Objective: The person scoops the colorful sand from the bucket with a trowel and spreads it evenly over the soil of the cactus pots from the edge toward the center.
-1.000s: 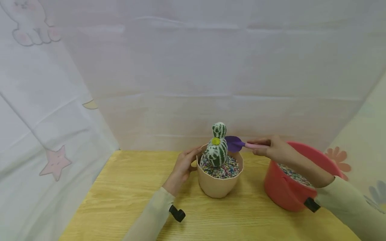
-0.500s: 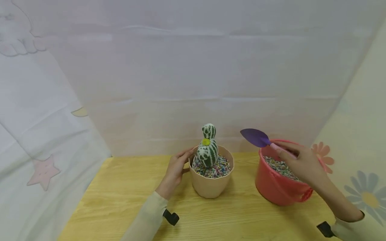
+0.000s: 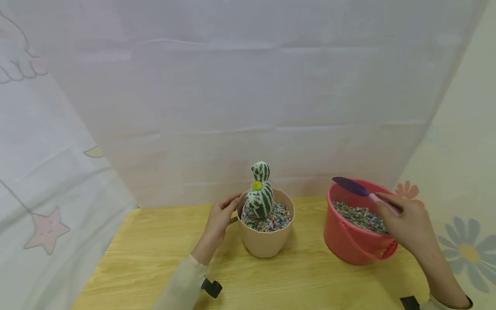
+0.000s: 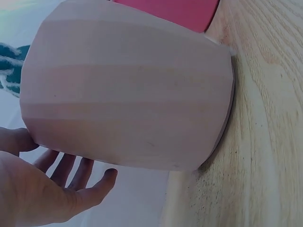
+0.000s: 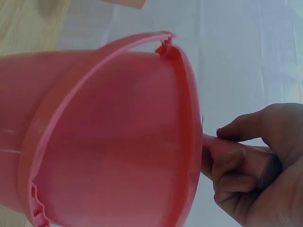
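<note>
A beige flower pot [image 3: 265, 243] stands on the wooden table, holding colourful pebbles [image 3: 276, 218] and a green and white toy cactus [image 3: 260, 202] with a yellow flower. My left hand [image 3: 218, 221] holds the pot's left side by the rim; in the left wrist view its fingers [image 4: 81, 174] bend along the wall. My right hand [image 3: 407, 221] grips the pink handle of a trowel [image 3: 350, 186], whose purple blade tilts over a red bucket [image 3: 348, 245]. Many small pebbles [image 3: 360, 216] fill part of the bucket. In the right wrist view, the bucket wall hides the blade.
The bucket's handle [image 5: 61, 97] hangs down over its front side. A pale cloth backdrop [image 3: 217, 99] rises behind the table and on both sides. Bare wooden tabletop [image 3: 166, 241] shows left of the pot and between pot and bucket.
My right hand has drawn the trowel away from the cactus, rightward to above the bucket, and the blade has turned edge-on. My left hand stays at the pot. The head view has shifted.
</note>
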### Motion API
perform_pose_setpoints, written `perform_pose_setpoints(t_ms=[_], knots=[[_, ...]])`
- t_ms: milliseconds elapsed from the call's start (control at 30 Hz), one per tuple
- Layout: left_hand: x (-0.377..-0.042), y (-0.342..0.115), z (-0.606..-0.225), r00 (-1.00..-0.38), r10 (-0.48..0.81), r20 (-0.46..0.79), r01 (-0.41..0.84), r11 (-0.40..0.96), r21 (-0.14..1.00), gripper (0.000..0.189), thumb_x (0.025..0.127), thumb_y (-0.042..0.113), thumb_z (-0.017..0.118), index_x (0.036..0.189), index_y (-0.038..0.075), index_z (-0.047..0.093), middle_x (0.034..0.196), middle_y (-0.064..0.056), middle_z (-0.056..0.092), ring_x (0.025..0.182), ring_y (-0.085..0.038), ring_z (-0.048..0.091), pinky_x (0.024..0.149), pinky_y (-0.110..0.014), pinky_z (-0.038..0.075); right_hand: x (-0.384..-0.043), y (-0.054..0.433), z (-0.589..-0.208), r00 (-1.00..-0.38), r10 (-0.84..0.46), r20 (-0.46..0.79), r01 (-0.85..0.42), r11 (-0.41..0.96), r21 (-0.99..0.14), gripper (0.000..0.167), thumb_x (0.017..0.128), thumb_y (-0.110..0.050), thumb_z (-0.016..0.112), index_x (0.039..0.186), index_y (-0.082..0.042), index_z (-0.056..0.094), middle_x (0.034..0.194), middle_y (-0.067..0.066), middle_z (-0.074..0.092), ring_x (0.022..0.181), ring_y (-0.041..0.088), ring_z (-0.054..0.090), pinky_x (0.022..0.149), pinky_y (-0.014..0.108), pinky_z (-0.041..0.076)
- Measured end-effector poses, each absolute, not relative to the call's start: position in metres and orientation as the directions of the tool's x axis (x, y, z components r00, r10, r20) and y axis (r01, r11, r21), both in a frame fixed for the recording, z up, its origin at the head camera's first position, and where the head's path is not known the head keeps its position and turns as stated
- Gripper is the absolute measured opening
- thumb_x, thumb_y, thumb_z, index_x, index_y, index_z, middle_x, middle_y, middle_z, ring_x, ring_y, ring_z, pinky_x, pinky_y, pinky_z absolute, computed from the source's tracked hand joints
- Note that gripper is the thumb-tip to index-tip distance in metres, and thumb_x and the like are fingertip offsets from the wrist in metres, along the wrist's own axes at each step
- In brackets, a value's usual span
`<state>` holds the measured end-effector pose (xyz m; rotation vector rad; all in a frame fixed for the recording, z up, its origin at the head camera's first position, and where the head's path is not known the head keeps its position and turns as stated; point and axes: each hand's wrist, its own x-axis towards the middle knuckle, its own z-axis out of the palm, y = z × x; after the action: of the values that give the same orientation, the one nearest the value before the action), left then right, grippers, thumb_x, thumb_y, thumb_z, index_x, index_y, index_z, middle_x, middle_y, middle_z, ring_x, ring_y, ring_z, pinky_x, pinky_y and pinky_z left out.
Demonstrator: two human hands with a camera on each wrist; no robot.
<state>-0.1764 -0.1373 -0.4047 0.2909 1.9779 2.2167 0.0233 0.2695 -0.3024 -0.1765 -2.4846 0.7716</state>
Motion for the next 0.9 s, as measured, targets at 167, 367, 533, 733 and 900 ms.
perform_pose_setpoints(t_ms=[167,367,533,733,900], knots=[[-0.168,-0.144,-0.400,-0.960,0.269,0.081,0.060,-0.086,0.994,0.036,0.102,0.030,0.064,0.134,0.013,0.068,0.136,-0.007,0.061,0.120,-0.027,0.060,0.093,-0.049,0.053,0.031,0.274,-0.311,-0.792,0.312,0.526,0.047,0.889,-0.456,0.038,0.098,-0.021,0.061,0.125,0.005,0.069,0.061,0.006,0.051,0.046,0.018,0.038,0.042,0.034,0.029],[-0.164,-0.160,-0.394,-0.951,0.288,0.116,0.109,-0.041,0.993,0.036,0.102,0.026,0.065,0.136,0.013,0.067,0.139,-0.007,0.059,0.121,-0.027,0.059,0.093,-0.047,0.053,0.031,0.270,-0.314,-0.776,0.317,0.545,0.110,0.919,-0.378,0.037,0.094,-0.018,0.058,0.120,0.005,0.070,0.054,0.003,0.047,0.049,0.023,0.038,0.042,0.035,0.025],[-0.164,-0.172,-0.391,-0.953,0.281,0.110,0.104,-0.039,0.994,0.037,0.101,0.022,0.067,0.137,0.011,0.066,0.138,-0.007,0.059,0.121,-0.028,0.059,0.092,-0.046,0.054,0.026,0.264,-0.317,-0.821,0.305,0.483,0.125,0.921,-0.369,0.037,0.094,-0.016,0.055,0.121,0.005,0.069,0.055,0.002,0.046,0.047,0.020,0.036,0.041,0.034,0.025],[-0.165,-0.173,-0.389,-0.952,0.283,0.115,0.113,-0.024,0.993,0.041,0.102,0.023,0.065,0.140,0.008,0.062,0.141,-0.010,0.056,0.123,-0.030,0.057,0.093,-0.047,0.054,0.014,0.265,-0.324,-0.854,0.281,0.437,0.108,0.919,-0.380,0.031,0.092,-0.010,0.053,0.115,0.004,0.069,0.059,-0.001,0.050,0.048,0.018,0.040,0.042,0.034,0.026],[-0.169,-0.168,-0.392,-0.946,0.300,0.127,0.125,-0.026,0.992,0.039,0.103,0.023,0.064,0.140,0.010,0.063,0.142,-0.011,0.054,0.122,-0.032,0.058,0.092,-0.047,0.054,0.007,0.267,-0.333,-0.857,0.258,0.446,0.083,0.923,-0.376,0.026,0.090,-0.009,0.057,0.107,0.005,0.071,0.070,0.007,0.063,0.048,0.019,0.042,0.041,0.033,0.028]])
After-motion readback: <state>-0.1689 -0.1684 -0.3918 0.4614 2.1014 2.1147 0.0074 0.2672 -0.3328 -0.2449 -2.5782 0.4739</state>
